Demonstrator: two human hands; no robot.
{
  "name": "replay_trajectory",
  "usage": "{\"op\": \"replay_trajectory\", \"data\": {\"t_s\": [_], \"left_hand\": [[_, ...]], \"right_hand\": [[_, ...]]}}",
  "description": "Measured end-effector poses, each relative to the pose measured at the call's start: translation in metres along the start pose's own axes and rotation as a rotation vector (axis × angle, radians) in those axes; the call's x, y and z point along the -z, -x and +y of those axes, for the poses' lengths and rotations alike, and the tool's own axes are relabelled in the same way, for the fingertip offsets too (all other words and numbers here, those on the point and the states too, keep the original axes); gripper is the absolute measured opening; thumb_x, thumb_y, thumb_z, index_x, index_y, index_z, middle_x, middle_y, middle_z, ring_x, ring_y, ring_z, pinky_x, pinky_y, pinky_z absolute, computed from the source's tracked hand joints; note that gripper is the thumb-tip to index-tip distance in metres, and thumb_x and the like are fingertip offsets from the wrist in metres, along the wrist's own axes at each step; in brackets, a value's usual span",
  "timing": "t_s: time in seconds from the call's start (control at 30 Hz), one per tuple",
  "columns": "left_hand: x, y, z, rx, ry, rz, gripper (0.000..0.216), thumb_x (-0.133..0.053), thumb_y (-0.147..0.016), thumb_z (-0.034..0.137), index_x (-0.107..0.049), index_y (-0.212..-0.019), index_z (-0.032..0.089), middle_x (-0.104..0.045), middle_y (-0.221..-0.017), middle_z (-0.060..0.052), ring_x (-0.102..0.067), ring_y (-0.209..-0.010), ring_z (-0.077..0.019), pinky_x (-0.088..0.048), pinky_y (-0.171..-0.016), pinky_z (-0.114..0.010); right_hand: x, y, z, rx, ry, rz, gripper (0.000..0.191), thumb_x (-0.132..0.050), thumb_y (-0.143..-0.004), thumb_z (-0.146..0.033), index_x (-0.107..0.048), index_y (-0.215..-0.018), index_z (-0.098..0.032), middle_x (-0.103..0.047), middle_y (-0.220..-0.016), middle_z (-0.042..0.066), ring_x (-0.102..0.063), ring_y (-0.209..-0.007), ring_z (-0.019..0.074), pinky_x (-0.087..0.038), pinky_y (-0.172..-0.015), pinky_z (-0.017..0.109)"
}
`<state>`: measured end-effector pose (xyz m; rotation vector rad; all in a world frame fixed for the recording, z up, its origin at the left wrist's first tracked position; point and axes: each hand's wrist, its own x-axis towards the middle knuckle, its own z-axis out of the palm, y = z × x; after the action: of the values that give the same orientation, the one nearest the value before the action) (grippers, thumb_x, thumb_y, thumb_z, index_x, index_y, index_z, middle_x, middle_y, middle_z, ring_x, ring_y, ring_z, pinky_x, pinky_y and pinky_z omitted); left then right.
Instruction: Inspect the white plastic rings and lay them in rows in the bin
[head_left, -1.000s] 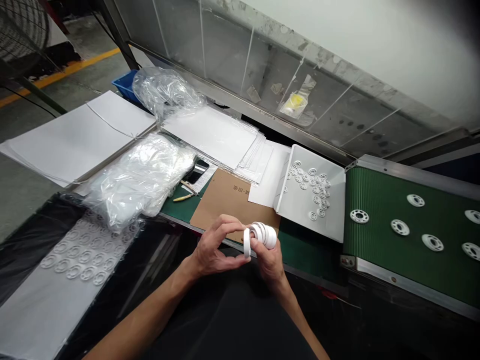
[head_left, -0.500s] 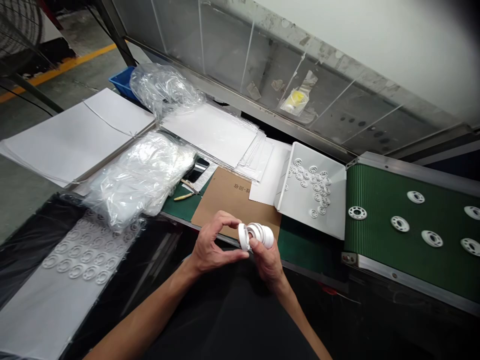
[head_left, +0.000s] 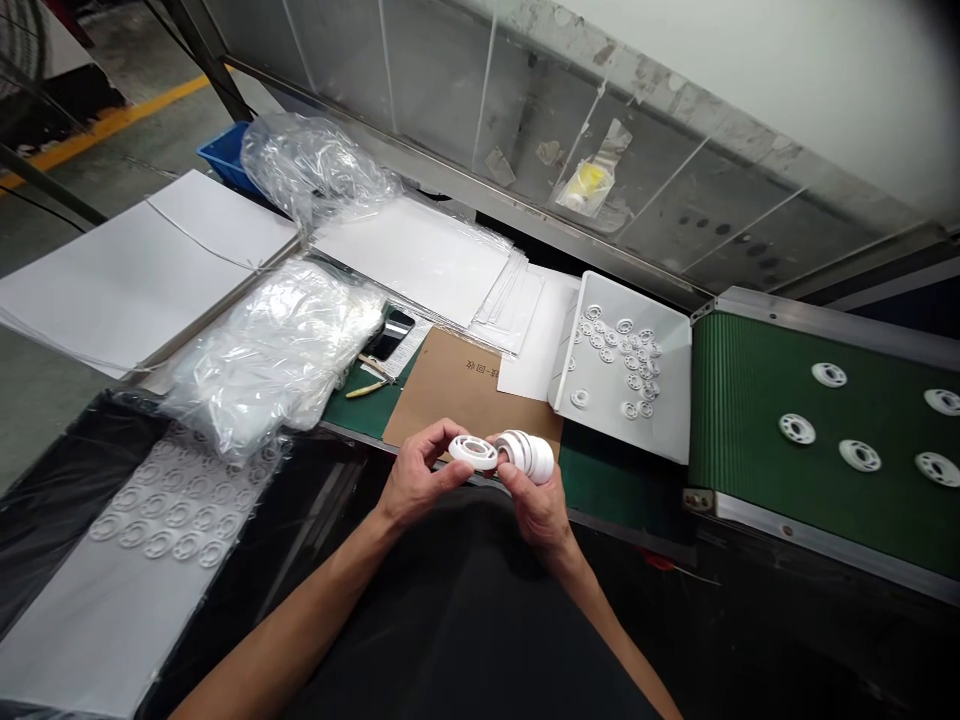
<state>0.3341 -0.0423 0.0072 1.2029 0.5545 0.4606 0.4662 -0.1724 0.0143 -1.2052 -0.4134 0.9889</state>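
Between the thumb and fingers of my left hand (head_left: 417, 474) is a white plastic ring (head_left: 474, 453), its face with slots turned upward. Close on its right, my right hand (head_left: 541, 505) grips a short stack of white rings (head_left: 528, 456) lying on its side. Both hands are in front of a brown cardboard sheet (head_left: 450, 390) on the green bench. To the right of the sheet, a grey tray (head_left: 604, 390) holds several loose rings of the same kind.
A green conveyor belt (head_left: 757, 400) carries several rings at the right. Clear plastic bags (head_left: 277, 350), white sheets (head_left: 420, 255), a phone (head_left: 392, 334) and pliers (head_left: 367, 388) lie on the left. Rows of rings rest on a white sheet (head_left: 97, 620) at lower left.
The ring in my left hand has turned from edge-on to face-up. On the belt's near end, one ring is gone, and another ring now lies at the tray's lower left.
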Motion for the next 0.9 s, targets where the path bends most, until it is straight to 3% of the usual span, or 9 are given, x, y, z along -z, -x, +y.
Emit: {"op": "replay_trajectory", "data": {"t_s": [0.13, 0.27, 0.53, 0.73, 0.9], "left_hand": [[0.000, 0.000, 0.000, 0.034, 0.019, -0.047, 0.059, -0.082, -0.076, 0.070, -0.069, -0.092, 0.015, -0.066, -0.082, -0.001, -0.057, -0.074, -0.0148, -0.046, -0.068, -0.024], [0.001, 0.001, 0.001, 0.050, 0.040, -0.102, 0.060, -0.081, -0.077, 0.071, -0.070, -0.094, 0.015, -0.067, -0.086, -0.003, -0.059, -0.078, -0.0162, -0.047, -0.071, -0.025], [0.003, 0.004, -0.004, -0.013, 0.045, -0.205, 0.054, -0.090, -0.074, 0.055, -0.072, -0.109, 0.018, -0.068, -0.097, -0.004, -0.062, -0.085, -0.0176, -0.051, -0.077, -0.025], [0.003, 0.005, -0.009, -0.142, 0.019, -0.155, 0.054, -0.094, -0.073, 0.035, -0.071, -0.120, 0.023, -0.072, -0.111, -0.007, -0.069, -0.098, -0.0209, -0.056, -0.088, -0.027], [0.001, 0.007, -0.012, -0.168, 0.015, -0.123, 0.056, -0.095, -0.071, 0.028, -0.071, -0.121, 0.022, -0.075, -0.113, -0.008, -0.072, -0.101, -0.0218, -0.058, -0.089, -0.028]], "right_hand": [[0.001, 0.002, -0.001, 0.019, 0.053, 0.052, 0.021, -0.089, -0.083, -0.033, -0.081, -0.099, -0.024, -0.078, -0.109, 0.006, -0.071, -0.097, 0.0234, -0.057, -0.092, 0.037], [0.000, 0.002, -0.005, 0.064, 0.102, 0.066, 0.020, -0.089, -0.082, -0.032, -0.080, -0.098, -0.024, -0.077, -0.103, 0.004, -0.070, -0.089, 0.0211, -0.057, -0.085, 0.034], [0.000, 0.004, -0.012, 0.095, 0.101, 0.028, 0.016, -0.089, -0.081, -0.033, -0.079, -0.087, -0.022, -0.076, -0.108, 0.005, -0.070, -0.088, 0.0216, -0.058, -0.082, 0.034], [0.001, 0.006, -0.014, 0.125, 0.083, -0.021, 0.015, -0.089, -0.081, -0.034, -0.079, -0.087, -0.023, -0.075, -0.107, 0.006, -0.070, -0.086, 0.0225, -0.059, -0.077, 0.035], [0.002, 0.008, -0.016, 0.131, 0.083, -0.049, 0.014, -0.088, -0.082, -0.032, -0.079, -0.088, -0.022, -0.073, -0.109, 0.007, -0.069, -0.084, 0.0218, -0.058, -0.075, 0.034]]}}
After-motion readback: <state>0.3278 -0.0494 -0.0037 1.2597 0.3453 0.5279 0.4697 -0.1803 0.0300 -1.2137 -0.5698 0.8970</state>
